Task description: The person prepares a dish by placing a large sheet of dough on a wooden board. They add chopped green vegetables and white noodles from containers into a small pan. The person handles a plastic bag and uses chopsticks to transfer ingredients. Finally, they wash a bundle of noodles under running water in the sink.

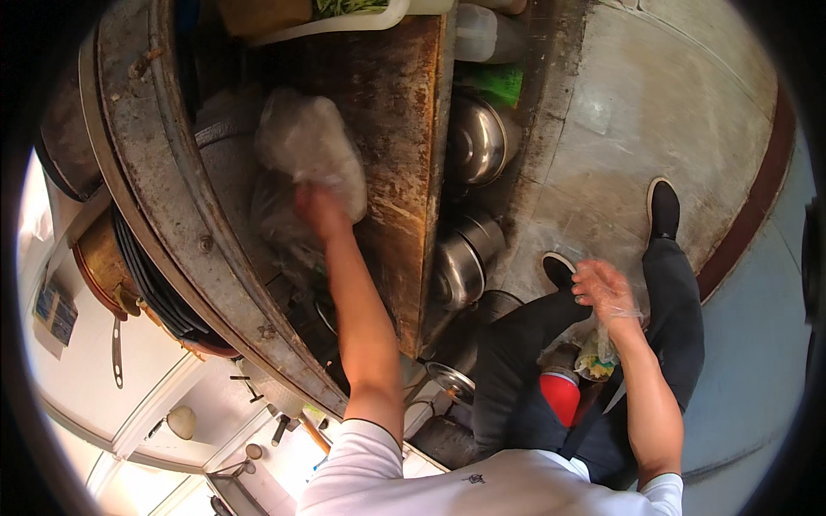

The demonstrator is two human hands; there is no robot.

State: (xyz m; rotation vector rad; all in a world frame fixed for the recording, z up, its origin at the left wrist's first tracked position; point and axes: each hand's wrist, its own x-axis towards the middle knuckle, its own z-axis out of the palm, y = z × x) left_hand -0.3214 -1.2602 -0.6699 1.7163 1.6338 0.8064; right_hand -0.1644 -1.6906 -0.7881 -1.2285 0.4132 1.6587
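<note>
My left hand point(317, 208) reaches over a rusty metal shelf point(400, 129) and touches a whitish, filled plastic bag point(310, 135). The hand is blurred, so its hold on the bag cannot be told. My right hand point(603, 287) is above my legs, fingers partly curled, with thin clear plastic point(623, 314) around its palm and wrist. That plastic hangs down beside the hand; whether the fingers grip it is unclear. Just below the right forearm are a container with yellow bits point(594, 364) and a red item point(560, 396).
Stainless steel pots point(477, 138) stand under the shelf beside plastic jugs point(481, 35) and a green item point(497, 84). A long worn metal edge point(200, 219) curves along the left. Pans and utensils point(117, 355) lie beyond it. A white-rimmed tray of greens point(348, 26) is at the top.
</note>
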